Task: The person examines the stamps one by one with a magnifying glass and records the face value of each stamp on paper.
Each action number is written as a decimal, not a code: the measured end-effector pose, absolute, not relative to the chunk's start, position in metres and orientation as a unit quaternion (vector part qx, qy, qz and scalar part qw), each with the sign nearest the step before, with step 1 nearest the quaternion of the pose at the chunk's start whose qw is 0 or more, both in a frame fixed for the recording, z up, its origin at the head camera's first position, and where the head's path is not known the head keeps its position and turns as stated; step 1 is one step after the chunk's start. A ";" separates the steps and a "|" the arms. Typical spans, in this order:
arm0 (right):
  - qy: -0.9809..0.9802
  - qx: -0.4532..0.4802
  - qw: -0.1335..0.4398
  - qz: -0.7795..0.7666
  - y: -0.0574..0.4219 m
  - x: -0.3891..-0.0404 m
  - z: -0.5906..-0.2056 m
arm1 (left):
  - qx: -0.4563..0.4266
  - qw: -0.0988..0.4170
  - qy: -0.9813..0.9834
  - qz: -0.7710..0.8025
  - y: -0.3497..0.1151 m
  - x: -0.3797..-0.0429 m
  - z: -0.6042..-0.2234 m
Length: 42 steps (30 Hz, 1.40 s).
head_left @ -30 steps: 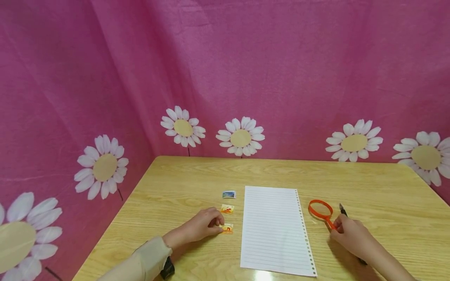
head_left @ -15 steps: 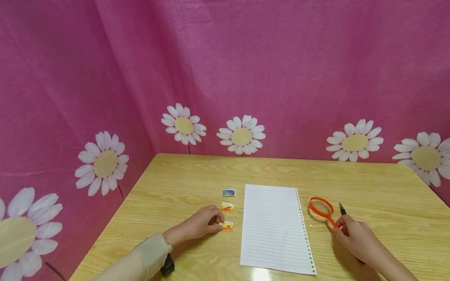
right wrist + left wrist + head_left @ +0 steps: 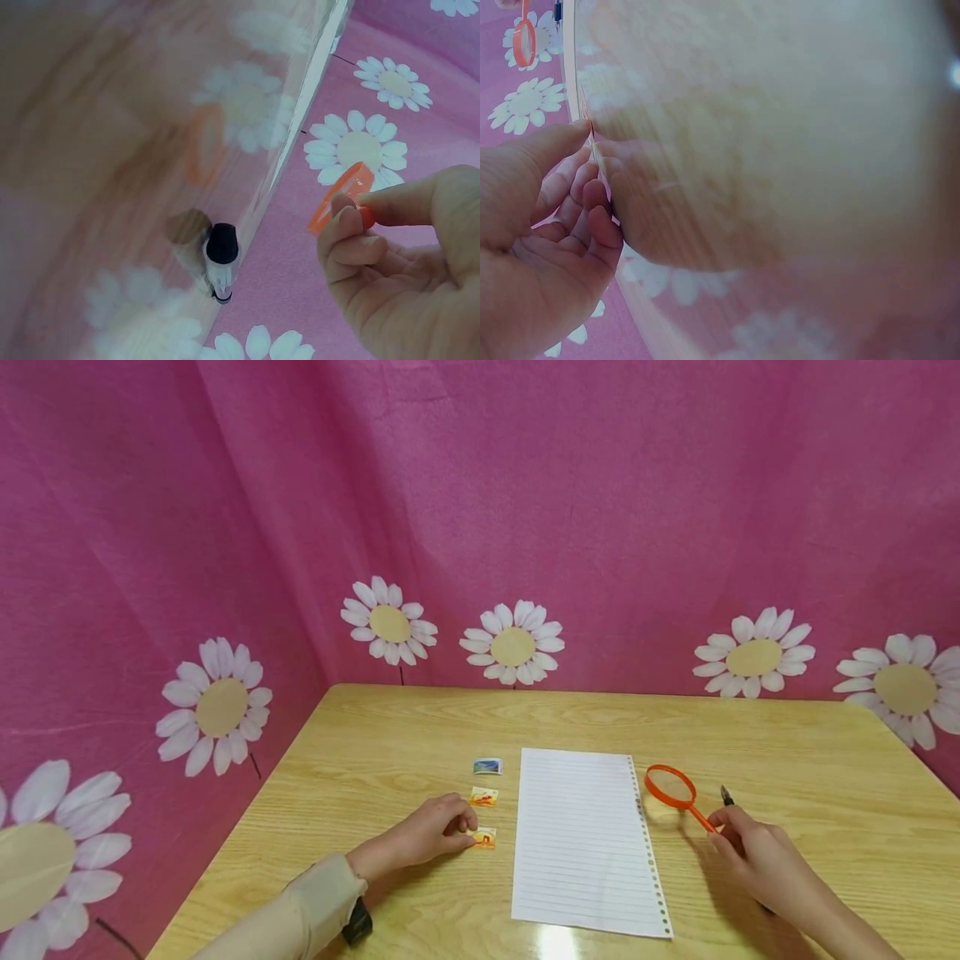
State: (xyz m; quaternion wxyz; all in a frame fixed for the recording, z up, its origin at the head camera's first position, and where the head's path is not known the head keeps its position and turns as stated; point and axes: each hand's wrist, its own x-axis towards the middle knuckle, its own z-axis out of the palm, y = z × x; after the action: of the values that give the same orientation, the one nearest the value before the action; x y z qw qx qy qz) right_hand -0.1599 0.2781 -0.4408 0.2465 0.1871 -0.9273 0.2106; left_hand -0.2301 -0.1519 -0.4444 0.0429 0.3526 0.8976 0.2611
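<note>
My right hand [image 3: 761, 856] grips the handle of an orange-red magnifying glass [image 3: 697, 817], its round lens beside the paper's right edge. In the right wrist view, thumb and fingertips pinch the handle end of the magnifying glass [image 3: 351, 191], raised off the table. My left hand [image 3: 431, 833] rests on the table, fingers loosely curled, with the thumb tip at the left edge of the nearest yellow-orange stamp [image 3: 486, 837]. Thumb and forefinger stand apart in the head view. Behind it lie another yellow-orange stamp [image 3: 483, 797] and a blue-green stamp [image 3: 488, 767], in a column.
A lined sheet of paper [image 3: 588, 843] with punched holes down its right side lies between the hands. A black pen [image 3: 727, 796] lies partly under the right hand. The wooden table [image 3: 375, 735] meets a pink curtain [image 3: 600, 527] with daisies at the back.
My right hand has raised the magnifying glass and shifted it slightly left, toward the sheet. The left hand stays at the nearest stamp, and the stamps have not moved.
</note>
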 end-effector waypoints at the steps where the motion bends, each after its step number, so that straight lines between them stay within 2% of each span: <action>1: -0.925 0.193 0.248 0.211 0.278 -0.160 -0.440 | 0.353 0.043 0.897 0.261 -0.152 -0.230 -0.444; 6: -0.920 0.214 0.256 0.208 0.276 -0.160 -0.439 | 0.352 0.045 0.898 0.261 -0.152 -0.229 -0.445; 17: -0.894 0.275 0.312 0.169 0.275 -0.163 -0.441 | 0.359 0.028 0.898 0.252 -0.152 -0.231 -0.446; 24: -0.887 0.301 0.310 0.160 0.273 -0.160 -0.441 | 0.358 0.025 0.899 0.251 -0.152 -0.230 -0.445; 31: -0.886 0.311 0.308 0.157 0.271 -0.158 -0.441 | 0.343 0.043 0.903 0.257 -0.151 -0.229 -0.446; 42: -0.863 0.342 0.337 0.156 0.268 -0.159 -0.437 | 0.353 0.033 0.899 0.256 -0.152 -0.229 -0.445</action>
State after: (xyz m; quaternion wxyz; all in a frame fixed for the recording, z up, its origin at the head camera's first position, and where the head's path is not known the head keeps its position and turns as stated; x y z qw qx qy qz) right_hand -0.1587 0.2685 -0.4375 0.3368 0.3425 -0.8631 0.1561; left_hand -0.2289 -0.1517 -0.4448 0.0333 0.3532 0.8993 0.2559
